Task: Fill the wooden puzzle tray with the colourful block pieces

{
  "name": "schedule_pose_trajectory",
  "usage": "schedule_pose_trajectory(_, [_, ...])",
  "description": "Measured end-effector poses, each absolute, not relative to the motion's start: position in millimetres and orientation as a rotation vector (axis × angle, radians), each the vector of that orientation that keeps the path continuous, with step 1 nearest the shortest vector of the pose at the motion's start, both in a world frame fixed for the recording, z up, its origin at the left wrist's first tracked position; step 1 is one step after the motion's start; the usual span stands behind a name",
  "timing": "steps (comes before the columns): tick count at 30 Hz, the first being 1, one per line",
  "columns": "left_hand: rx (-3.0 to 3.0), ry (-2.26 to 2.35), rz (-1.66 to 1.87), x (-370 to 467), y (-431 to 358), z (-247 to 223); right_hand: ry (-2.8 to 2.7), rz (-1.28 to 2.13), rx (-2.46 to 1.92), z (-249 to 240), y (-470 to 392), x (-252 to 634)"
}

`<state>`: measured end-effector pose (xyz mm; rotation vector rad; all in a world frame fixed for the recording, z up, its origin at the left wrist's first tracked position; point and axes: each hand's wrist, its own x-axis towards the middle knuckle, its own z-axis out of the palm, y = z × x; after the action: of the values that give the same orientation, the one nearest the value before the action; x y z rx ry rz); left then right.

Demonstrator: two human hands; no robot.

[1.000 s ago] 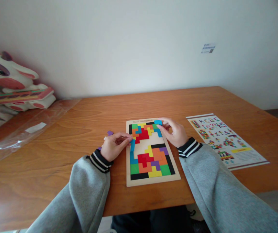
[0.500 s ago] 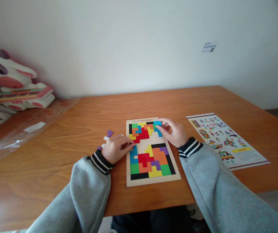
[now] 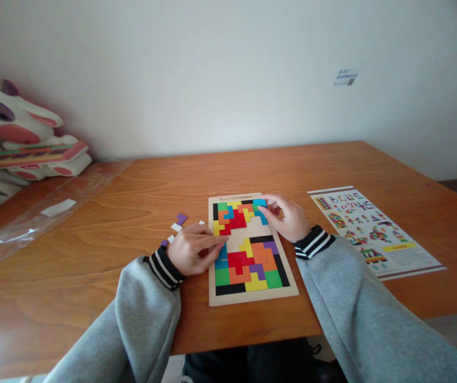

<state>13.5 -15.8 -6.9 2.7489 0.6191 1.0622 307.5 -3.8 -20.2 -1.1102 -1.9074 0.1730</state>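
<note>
A wooden puzzle board (image 3: 252,299) lies in front of me with bright block-shaped pieces in its frame and a bare patch across its middle. My left hand (image 3: 196,248) is at the board's left side, thumb and forefinger on a blue puzzle piece (image 3: 222,254), which they partly cover. At the upper right edge rests my right hand (image 3: 286,217); its thumb and forefinger tips are apart, touching the board by another blue piece (image 3: 259,202). Beside my left hand lie a purple piece (image 3: 181,218) and several small white pieces (image 3: 176,227), some partly hidden.
A printed sheet of colourful figures (image 3: 375,229) lies right of the board. On the left are a clear plastic bag (image 3: 25,229) and a cow-shaped toy keyboard (image 3: 41,154). The wooden table (image 3: 152,186) meets a white wall (image 3: 212,80) behind.
My left fingers have shifted slightly, and the blue piece under them has slid towards me, narrowing a pale gap. My right hand stays at the upper right edge.
</note>
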Motion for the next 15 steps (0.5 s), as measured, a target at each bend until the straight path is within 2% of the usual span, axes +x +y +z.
schedule_pose_trajectory(6, [2.781,0.57,1.081,13.5,-16.9,-3.1,-1.918,0.157,-1.092,-19.1,-3.9,307.5])
schedule_pose_trajectory(15, [2.763,0.835,1.183,12.8,-11.6,-8.1,-1.919,0.145,-1.063,-19.3,-3.3,307.7])
